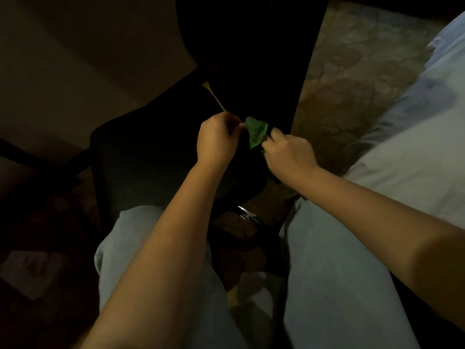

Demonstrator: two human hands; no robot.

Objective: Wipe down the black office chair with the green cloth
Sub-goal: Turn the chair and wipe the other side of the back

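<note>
Green cloth (256, 132) hangs crumpled between our two hands, just past the middle of the view toward 1 o'clock, in front of the black office chair (141, 147). Our left hand (217, 139) lies at 9 o'clock of the cloth, fingers curled in, with thumb and forefinger pinching the cloth's upper edge. Our right hand (289, 154) lies at 4 o'clock of the cloth and is clenched round its lower part, so that the green fabric rises out of the fingers toward 11 o'clock. A small scrap of green also shows under that hand's knuckles. The two hands are near each other but apart, with only the cloth bridging them.

The chair's seat (163, 177) spreads from under our left hand toward 8 o'clock. Its backrest (251, 59) rises toward 12 o'clock as a nearly featureless black slab. Whether the cloth touches the chair we cannot tell, as the light is too dim. A chrome base (245, 215) glints below the seat's edge, at 6 o'clock of the hands. A patterned rug (352, 84) shows at 2 o'clock, beside the backrest. Our legs in pale jeans (327, 273) take up the lower view, and a pale shirt (402, 159) sits at 3 o'clock.
</note>
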